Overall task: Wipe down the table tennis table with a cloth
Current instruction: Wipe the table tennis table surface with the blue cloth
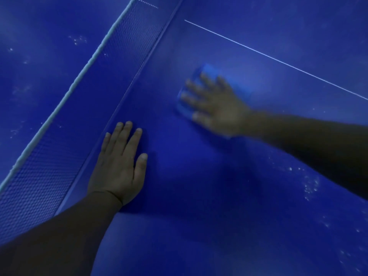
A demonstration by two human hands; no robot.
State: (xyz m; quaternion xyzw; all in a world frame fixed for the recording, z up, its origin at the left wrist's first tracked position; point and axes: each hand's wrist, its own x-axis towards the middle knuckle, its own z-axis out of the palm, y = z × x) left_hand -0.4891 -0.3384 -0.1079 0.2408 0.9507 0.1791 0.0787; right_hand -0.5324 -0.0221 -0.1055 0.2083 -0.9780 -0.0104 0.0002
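I see two hands on the blue table tennis table (199,196).
Right hand (217,106), fingers spread, presses a blue cloth (242,90); left hand (121,166) lies flat beside the net (83,116).

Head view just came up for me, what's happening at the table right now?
A person is wiping a blue table tennis table. The right hand, blurred, presses a blue cloth flat on the surface between the net and a white line. The left hand rests flat beside the net. Pale specks show lower right.
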